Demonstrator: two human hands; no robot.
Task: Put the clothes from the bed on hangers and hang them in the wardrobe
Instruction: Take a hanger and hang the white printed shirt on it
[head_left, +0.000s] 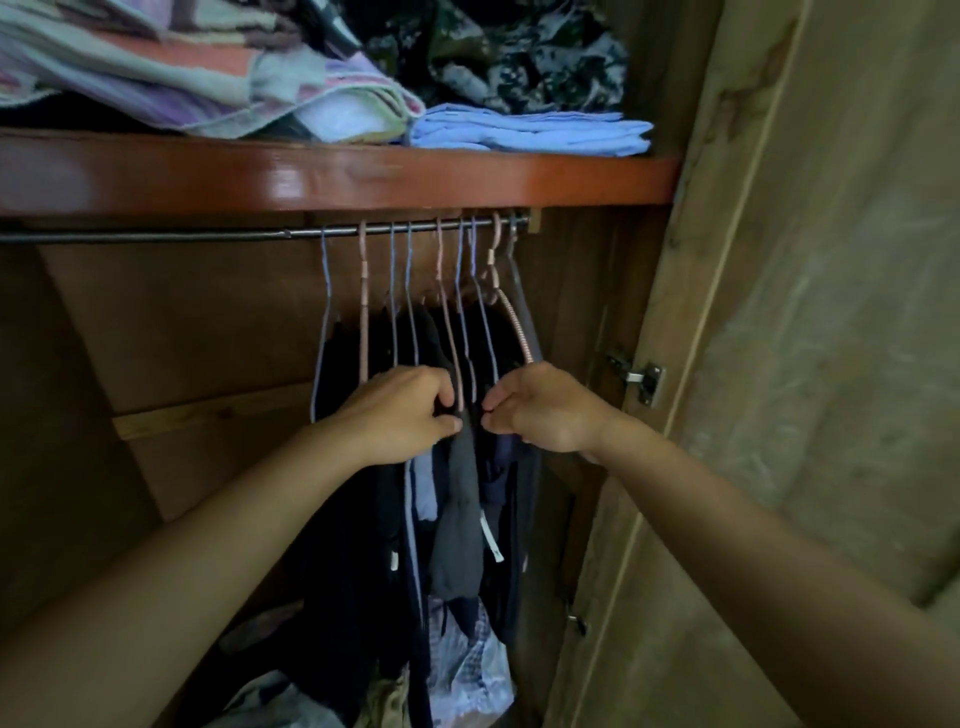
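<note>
Where the rail crosses the upper half of the frame, the hangers crowd its right end, and both hands are in among the clothes below them. Going left to right: the left stretch of rail is bare; then I count nine hooks, five bluish wire ones, three pink and a grey one last, though the blur makes that count a best reading. The left hand sits at centre frame, fingers curled, thumb and fingertips pinching the shoulder of the grey garment at a pink hanger's arm. Just right of it, the right hand has its fingertips bunched together, nipping dark cloth on the next hanger along; what exactly it grips I cannot tell.

The clothes hang straight down, long axis vertical, directly below and between the two hands, so neither hand is clearly nearer. To my eye the person is settling or spacing garments already hung, and any shift would run sideways along the rail, toward the free left end.

Above, the red-brown shelf carries folded towels, a blue stack and something camouflage-patterned. The wardrobe door stands open at right.
</note>
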